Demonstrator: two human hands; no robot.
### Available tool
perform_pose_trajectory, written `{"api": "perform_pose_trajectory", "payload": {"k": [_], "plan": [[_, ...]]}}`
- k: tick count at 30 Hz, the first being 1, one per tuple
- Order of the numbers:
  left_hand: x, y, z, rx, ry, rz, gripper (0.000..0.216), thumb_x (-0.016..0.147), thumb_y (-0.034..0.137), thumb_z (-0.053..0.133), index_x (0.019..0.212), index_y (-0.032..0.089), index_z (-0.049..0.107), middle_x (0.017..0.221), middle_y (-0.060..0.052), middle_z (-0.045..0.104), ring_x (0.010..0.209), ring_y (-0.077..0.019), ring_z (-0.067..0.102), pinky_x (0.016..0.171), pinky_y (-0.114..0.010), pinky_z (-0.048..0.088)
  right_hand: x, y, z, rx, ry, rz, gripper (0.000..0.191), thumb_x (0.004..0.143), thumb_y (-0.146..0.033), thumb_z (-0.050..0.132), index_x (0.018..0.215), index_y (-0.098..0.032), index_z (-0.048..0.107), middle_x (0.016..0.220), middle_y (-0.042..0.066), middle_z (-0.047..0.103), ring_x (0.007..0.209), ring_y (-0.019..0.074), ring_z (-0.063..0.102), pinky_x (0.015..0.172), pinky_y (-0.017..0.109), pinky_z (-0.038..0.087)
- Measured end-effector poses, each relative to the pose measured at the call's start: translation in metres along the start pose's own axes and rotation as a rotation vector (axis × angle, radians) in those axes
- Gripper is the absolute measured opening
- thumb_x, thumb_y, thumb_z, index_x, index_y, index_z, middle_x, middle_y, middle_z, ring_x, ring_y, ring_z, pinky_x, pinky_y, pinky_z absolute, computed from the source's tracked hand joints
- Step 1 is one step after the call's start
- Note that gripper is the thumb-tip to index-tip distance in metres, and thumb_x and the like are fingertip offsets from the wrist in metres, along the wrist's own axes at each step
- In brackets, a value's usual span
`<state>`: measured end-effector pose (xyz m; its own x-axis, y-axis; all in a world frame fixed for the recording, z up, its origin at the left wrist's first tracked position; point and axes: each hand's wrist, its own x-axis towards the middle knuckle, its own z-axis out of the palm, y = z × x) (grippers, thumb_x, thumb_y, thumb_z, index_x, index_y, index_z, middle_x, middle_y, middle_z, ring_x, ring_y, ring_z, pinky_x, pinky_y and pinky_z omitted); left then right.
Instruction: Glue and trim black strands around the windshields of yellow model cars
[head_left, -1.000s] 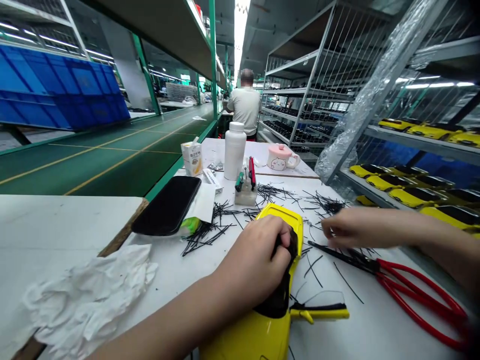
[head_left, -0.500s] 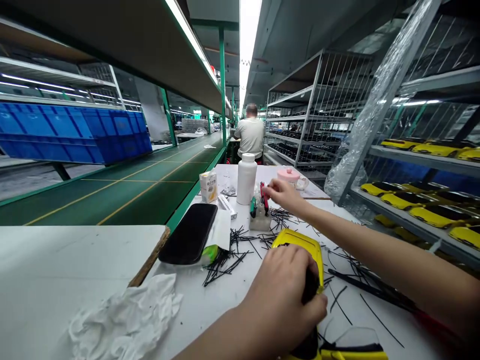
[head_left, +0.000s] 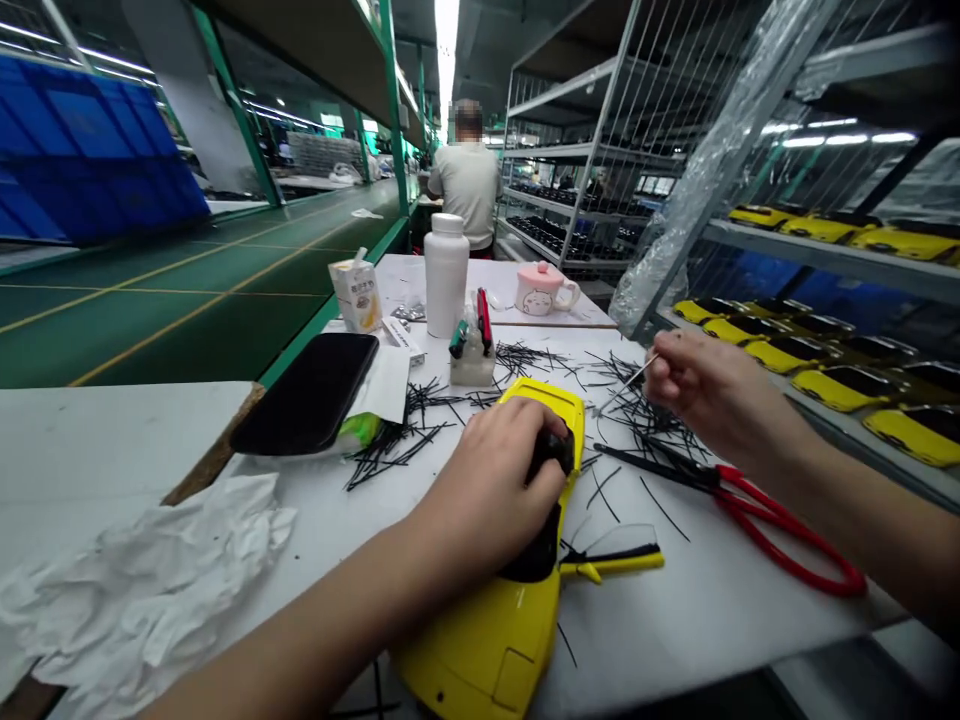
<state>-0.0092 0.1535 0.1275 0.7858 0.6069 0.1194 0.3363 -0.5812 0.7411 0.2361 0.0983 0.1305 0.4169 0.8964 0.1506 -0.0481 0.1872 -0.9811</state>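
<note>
1. One yellow model car lies on the white table, its door swung outward.
2. Left hand: curled over the car's dark cabin, gripping it.
3. Right hand: fingertips pinched together on a thin rod, angled down near black strips.
4. Red-handled scissors: beside the right forearm.

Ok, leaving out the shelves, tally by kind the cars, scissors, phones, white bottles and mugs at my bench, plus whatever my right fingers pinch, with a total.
Yellow car, under your left hand: 1
Red-handled scissors: 1
Phone: 1
White bottle: 1
Pink-lidded mug: 1
Thin rod, in your right hand: 1
Total: 6
</note>
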Motion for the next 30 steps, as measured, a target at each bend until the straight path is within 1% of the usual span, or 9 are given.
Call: {"api": "perform_pose_trajectory", "payload": {"k": [3,7,17,20,23,25,27,29,30], "plan": [[0.001,-0.002,0.000,-0.007,0.012,0.010,0.017,0.091,0.016,0.051,0.105,0.023,0.057,0.117,-0.004,0.061,0.115,-0.0264,0.054,0.104,-0.047,0.040,-0.025,0.015,0.007,0.011,-0.049,0.108,0.042,0.076,-0.045,0.089,0.070,-0.019,0.057,0.062,-0.003,0.060,0.050,0.0075,0.051,0.049,0.020,0.044],[0.003,-0.003,-0.001,-0.032,0.019,0.011,0.017,0.091,0.019,0.051,0.106,0.023,0.057,0.116,-0.003,0.062,0.116,-0.0262,0.055,0.105,-0.047,0.039,-0.037,0.026,0.017,0.026,-0.112,0.126,0.044,0.078,-0.048,0.088,0.072,-0.019,0.055,0.062,-0.003,0.064,0.050,0.0079,0.057,0.051,0.020,0.046],[0.006,-0.006,-0.003,-0.021,0.013,0.026,0.019,0.091,0.022,0.049,0.107,0.024,0.058,0.115,-0.003,0.063,0.114,-0.0264,0.057,0.100,-0.046,0.041,-0.047,0.026,0.029,-0.054,-0.233,-0.002,0.040,0.087,-0.048,0.082,0.076,-0.020,0.056,0.064,-0.003,0.069,0.055,0.0085,0.063,0.055,0.019,0.053],[0.006,-0.005,-0.005,-0.003,0.007,0.026,0.019,0.091,0.022,0.049,0.107,0.024,0.059,0.116,-0.004,0.063,0.114,-0.0269,0.057,0.101,-0.046,0.042,-0.051,0.015,0.029,-0.080,-0.243,-0.041,0.038,0.088,-0.047,0.081,0.076,-0.020,0.057,0.064,-0.003,0.068,0.056,0.0090,0.063,0.055,0.020,0.054],[0.003,-0.001,-0.008,0.027,-0.019,0.036,0.023,0.089,0.025,0.054,0.112,0.023,0.060,0.121,-0.006,0.064,0.118,-0.0284,0.057,0.105,-0.049,0.044,-0.048,-0.013,0.023,-0.174,-0.203,-0.257,0.034,0.091,-0.043,0.080,0.076,-0.021,0.058,0.065,-0.003,0.067,0.057,0.0102,0.063,0.053,0.022,0.053],[-0.002,0.007,-0.012,0.072,-0.085,0.051,0.036,0.088,0.030,0.063,0.123,0.023,0.059,0.133,-0.008,0.061,0.129,-0.0318,0.053,0.112,-0.053,0.043,-0.037,-0.032,0.021,-0.228,-0.110,-0.527,0.026,0.095,-0.033,0.076,0.079,-0.023,0.057,0.066,-0.004,0.067,0.058,0.0109,0.062,0.052,0.023,0.051],[-0.006,0.016,-0.013,0.158,-0.207,0.052,0.066,0.082,0.040,0.076,0.142,0.023,0.053,0.155,-0.012,0.049,0.147,-0.0379,0.039,0.123,-0.062,0.032,-0.019,-0.044,0.023,-0.271,-0.062,-0.702,0.022,0.098,-0.025,0.070,0.082,-0.025,0.055,0.067,-0.005,0.066,0.059,0.0109,0.062,0.054,0.024,0.050],[-0.009,0.022,-0.009,0.286,-0.343,0.033,0.100,0.073,0.049,0.087,0.157,0.022,0.041,0.169,-0.016,0.029,0.158,-0.0433,0.019,0.127,-0.071,0.012,0.005,-0.044,0.031,-0.334,-0.105,-0.713,0.022,0.099,-0.025,0.067,0.082,-0.025,0.053,0.068,-0.004,0.066,0.061,0.0111,0.063,0.056,0.025,0.050],[-0.010,0.022,-0.006,0.353,-0.387,0.033,0.107,0.071,0.052,0.089,0.159,0.021,0.038,0.171,-0.018,0.023,0.159,-0.0452,0.013,0.126,-0.074,0.005,0.018,-0.040,0.037,-0.368,-0.139,-0.678,0.024,0.099,-0.029,0.067,0.081,-0.025,0.052,0.069,-0.004,0.066,0.061,0.0115,0.064,0.057,0.026,0.050]]}}
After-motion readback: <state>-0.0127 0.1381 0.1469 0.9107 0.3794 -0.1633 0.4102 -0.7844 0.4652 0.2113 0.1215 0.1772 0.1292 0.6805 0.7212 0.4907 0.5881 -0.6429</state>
